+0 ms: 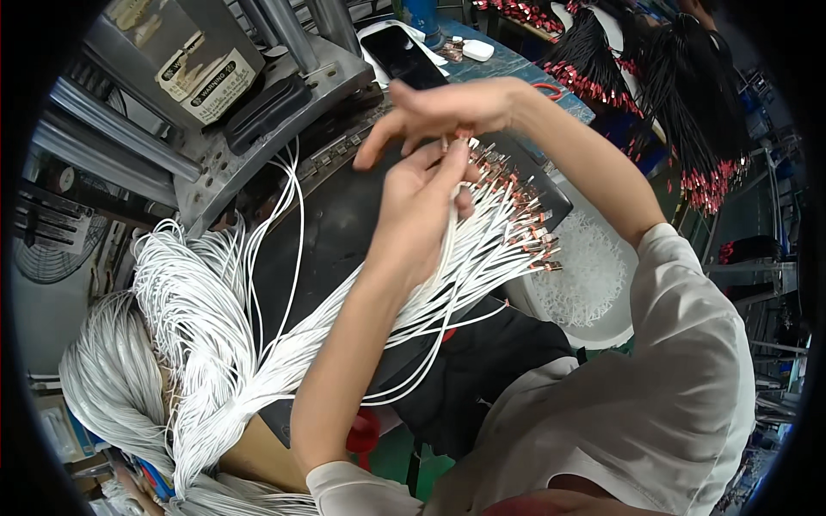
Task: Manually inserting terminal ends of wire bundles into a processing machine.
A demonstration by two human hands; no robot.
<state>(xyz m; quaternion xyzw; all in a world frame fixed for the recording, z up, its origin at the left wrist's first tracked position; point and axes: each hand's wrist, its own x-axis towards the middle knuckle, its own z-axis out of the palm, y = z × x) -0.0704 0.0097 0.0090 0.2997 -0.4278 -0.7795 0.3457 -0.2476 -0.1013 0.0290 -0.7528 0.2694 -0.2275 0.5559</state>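
Observation:
My left hand point(417, 211) is closed, its thumb and fingers pinched around the end of a white cable point(452, 228). Small copper-coloured and metal connector ends point(525, 219) fan out just to the right of it, on a thick bundle of white cables point(323, 331). Over the left fingertips arches my right hand point(452, 110), palm down, thumb and forefinger spread apart. A connector end shows below its palm; its other fingers are partly hidden. The bundle lies across a dark work surface point(331, 219).
A metal press point(284, 107) with thick columns stands at the upper left. Beyond the hands are a black phone point(404, 56) and a white case point(478, 51). A bin of white plastic scraps point(585, 271) sits at right. Black cables point(688, 95) hang at the upper right; coiled cables point(112, 370) lie left.

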